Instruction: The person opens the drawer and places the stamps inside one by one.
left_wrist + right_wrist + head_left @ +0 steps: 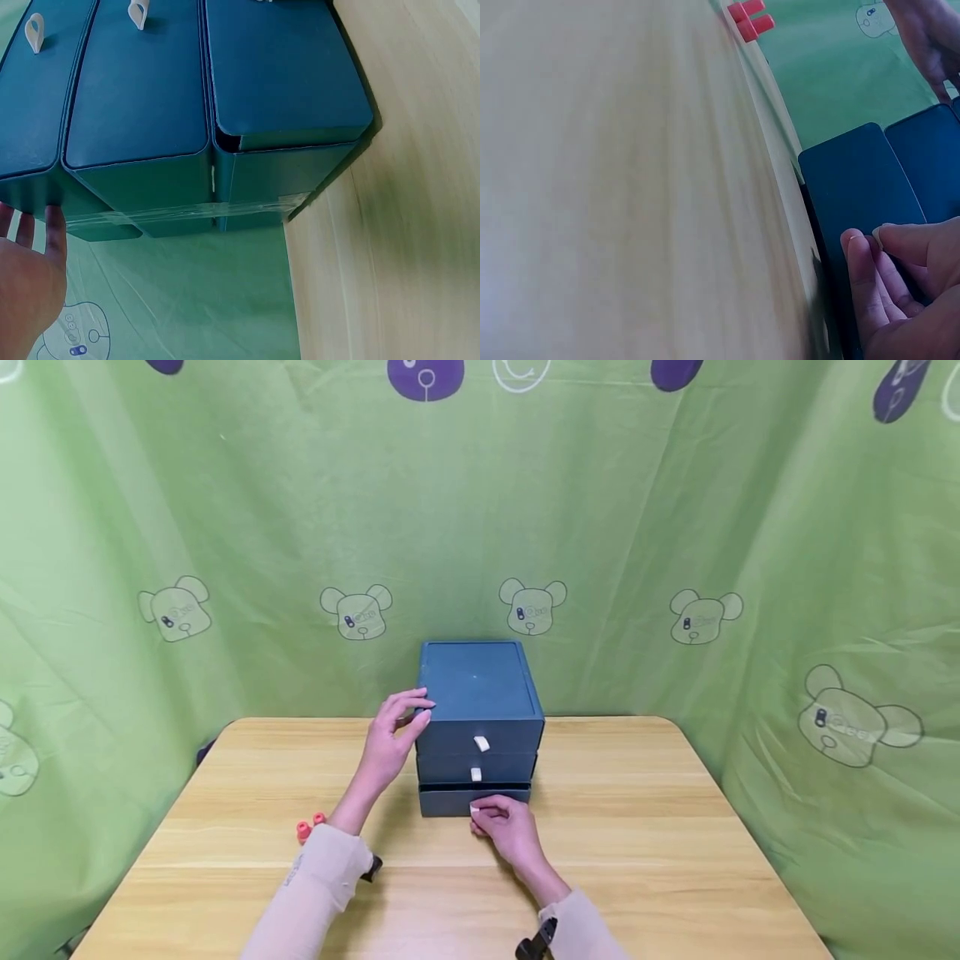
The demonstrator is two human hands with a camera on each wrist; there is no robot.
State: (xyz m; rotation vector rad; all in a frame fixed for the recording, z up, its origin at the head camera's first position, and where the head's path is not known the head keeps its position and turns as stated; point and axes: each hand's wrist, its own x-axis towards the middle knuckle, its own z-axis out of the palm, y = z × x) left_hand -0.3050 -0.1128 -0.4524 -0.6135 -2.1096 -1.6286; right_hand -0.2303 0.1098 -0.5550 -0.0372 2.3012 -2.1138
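A dark blue three-drawer cabinet (480, 681) stands toward the back of the table. Its bottom drawer (442, 802) sticks out slightly, with a narrow dark gap above its front. My right hand (512, 835) pinches the white pull tab of that drawer between thumb and fingers; in the right wrist view the tab is mostly hidden by the fingertips. My left hand (390, 739) rests its fingertips on the upper left side of the cabinet, fingers fairly straight. White loop tabs (138, 13) on the upper two drawers hang free.
Small red pieces (303, 831) lie on the wooden table (637, 843), left of the cabinet near my left forearm. Clear tape (172, 215) runs along the cabinet's side. A green curtain (600, 510) with bear prints hangs behind and at both sides.
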